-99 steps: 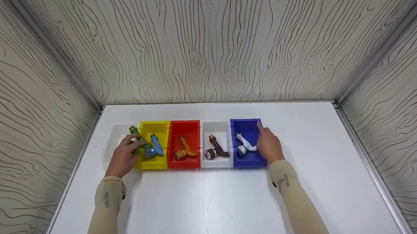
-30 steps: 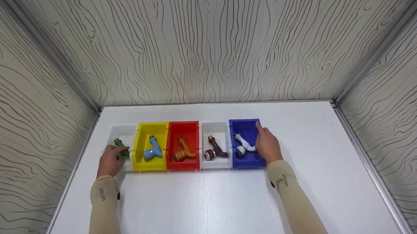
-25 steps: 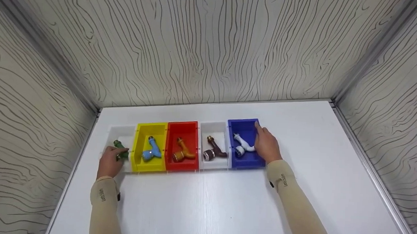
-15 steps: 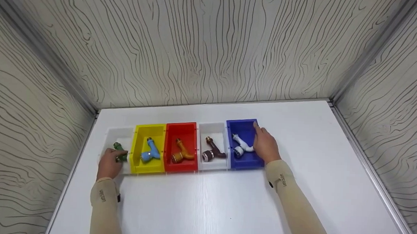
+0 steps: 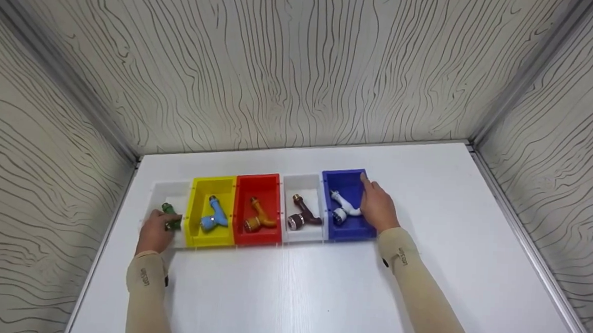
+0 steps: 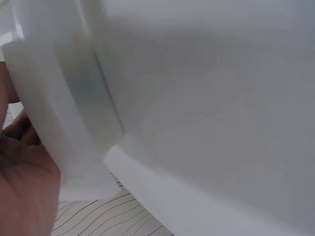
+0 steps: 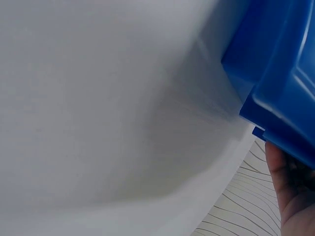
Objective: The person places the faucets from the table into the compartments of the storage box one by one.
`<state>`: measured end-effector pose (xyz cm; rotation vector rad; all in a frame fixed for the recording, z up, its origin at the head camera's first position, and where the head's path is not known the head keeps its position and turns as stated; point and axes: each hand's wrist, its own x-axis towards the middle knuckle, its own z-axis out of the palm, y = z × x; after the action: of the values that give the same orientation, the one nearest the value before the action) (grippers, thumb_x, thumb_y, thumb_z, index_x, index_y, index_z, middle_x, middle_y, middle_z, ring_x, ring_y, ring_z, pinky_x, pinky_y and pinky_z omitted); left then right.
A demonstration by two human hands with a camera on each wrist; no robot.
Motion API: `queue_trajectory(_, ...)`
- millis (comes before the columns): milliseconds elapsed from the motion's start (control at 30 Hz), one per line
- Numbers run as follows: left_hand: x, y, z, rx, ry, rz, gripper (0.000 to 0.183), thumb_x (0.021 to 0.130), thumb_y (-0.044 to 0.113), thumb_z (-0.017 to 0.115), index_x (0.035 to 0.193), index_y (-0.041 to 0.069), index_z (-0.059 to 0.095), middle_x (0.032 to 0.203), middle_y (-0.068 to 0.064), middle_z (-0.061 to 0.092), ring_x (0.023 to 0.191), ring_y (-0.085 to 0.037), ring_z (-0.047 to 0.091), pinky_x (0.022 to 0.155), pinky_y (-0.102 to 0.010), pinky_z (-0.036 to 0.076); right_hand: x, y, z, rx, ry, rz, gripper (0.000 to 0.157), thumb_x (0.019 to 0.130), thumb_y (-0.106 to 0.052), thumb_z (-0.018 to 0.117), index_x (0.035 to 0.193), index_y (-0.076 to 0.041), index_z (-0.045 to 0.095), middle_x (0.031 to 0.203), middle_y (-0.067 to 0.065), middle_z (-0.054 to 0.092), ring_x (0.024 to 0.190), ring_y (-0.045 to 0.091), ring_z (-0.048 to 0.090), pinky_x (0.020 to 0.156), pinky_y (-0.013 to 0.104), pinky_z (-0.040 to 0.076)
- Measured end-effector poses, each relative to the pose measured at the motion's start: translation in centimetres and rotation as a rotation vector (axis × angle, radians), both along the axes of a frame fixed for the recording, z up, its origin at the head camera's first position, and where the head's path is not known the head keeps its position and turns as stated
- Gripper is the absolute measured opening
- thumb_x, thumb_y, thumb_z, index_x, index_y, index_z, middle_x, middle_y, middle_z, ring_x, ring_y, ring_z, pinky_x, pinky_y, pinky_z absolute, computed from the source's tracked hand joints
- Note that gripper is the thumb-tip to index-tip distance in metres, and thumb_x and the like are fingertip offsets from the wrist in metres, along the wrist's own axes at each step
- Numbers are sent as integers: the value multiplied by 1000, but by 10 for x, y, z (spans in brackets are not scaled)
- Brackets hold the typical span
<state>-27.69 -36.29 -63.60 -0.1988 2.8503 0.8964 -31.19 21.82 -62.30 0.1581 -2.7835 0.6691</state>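
Observation:
In the head view my left hand (image 5: pixel 156 232) reaches into the leftmost translucent white bin (image 5: pixel 173 188) and pinches a green faucet (image 5: pixel 168 209), its lower part partly hidden by the fingers. My right hand (image 5: pixel 380 206) grips the right wall of the blue bin (image 5: pixel 344 177), where a white faucet (image 5: pixel 345 206) lies. In the left wrist view the white bin's wall (image 6: pixel 44 108) covers much of the left hand (image 6: pixel 24 182). Beside the blue bin's underside (image 7: pixel 280 69) in the right wrist view, the right hand (image 7: pixel 290 191) shows in part.
Between those bins stand a yellow bin (image 5: pixel 213 184) with a light-blue faucet (image 5: pixel 215 215), a red bin (image 5: pixel 258 184) with an orange-brown faucet (image 5: pixel 259 217), and a white bin (image 5: pixel 302 183) with a dark-brown faucet (image 5: pixel 304 214). The row stands on a white table (image 5: pixel 281 291) before wood-grain panels (image 5: pixel 300 71).
My left hand has carried the green faucet left, from over the yellow bin's edge down into the leftmost white bin. My right hand has stayed on the blue bin. The last half second shows little motion.

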Motion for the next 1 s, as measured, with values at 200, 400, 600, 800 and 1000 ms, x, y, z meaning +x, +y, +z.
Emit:
queue_trajectory(200,-1,0,2,3,-21,0,46,94,-5,64,138,7,66,134,-23,48,132,-46,49,113,-67,41,1,-1,0,4,15,4,45,104,-4,51,149,1,52,105,25,64,84,44,65,80,58,56)
queue_trajectory(400,1,1,2,-47,14,-38,39,97,0,66,136,6,68,130,-24,50,126,-46,53,110,-65,45,1,-1,0,-5,22,15,46,103,-4,53,149,1,52,103,24,63,82,41,64,79,55,56)
queue_trajectory(600,3,2,5,-95,31,-72,39,98,1,67,136,7,67,129,-22,54,124,-44,56,108,-64,47,1,-1,0,-2,27,11,46,104,-5,53,149,1,51,104,24,63,82,42,64,79,56,56)
queue_trajectory(800,5,3,9,-113,13,-84,40,99,5,67,138,9,66,130,-20,55,126,-43,56,110,-65,46,2,-1,1,0,19,3,48,102,-4,54,150,1,51,105,25,63,82,43,64,79,57,56)
queue_trajectory(1000,9,7,19,-157,149,-124,38,98,3,66,136,6,67,127,-20,57,116,-41,61,102,-62,52,-1,2,6,2,-53,12,49,104,-8,51,153,-1,47,110,26,63,89,44,65,86,58,55)
